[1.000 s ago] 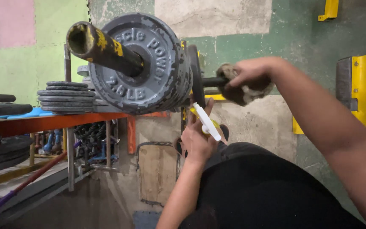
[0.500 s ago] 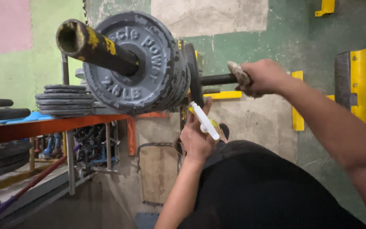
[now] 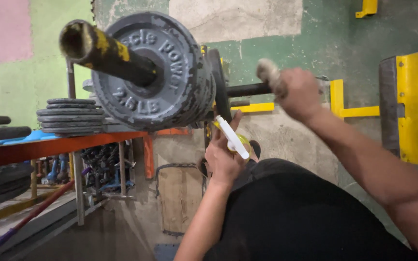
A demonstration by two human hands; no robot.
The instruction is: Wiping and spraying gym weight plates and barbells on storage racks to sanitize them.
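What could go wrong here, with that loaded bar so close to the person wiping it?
The right hand rubs a grey cloth along the bar right beside the stacked weight plates; its fingers might get pinched against them if it slips. No collar is visible on the sleeve, so the plates could slide if the bar tips. The left hand holds a spray bottle; a wet bar may turn slippery.

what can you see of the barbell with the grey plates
The barbell is a dark metal bar with worn yellow paint on its hollow sleeve end, which points toward the camera. Several mottled grey plates sit stacked on the sleeve. The right hand presses a rag on the shaft beyond them.
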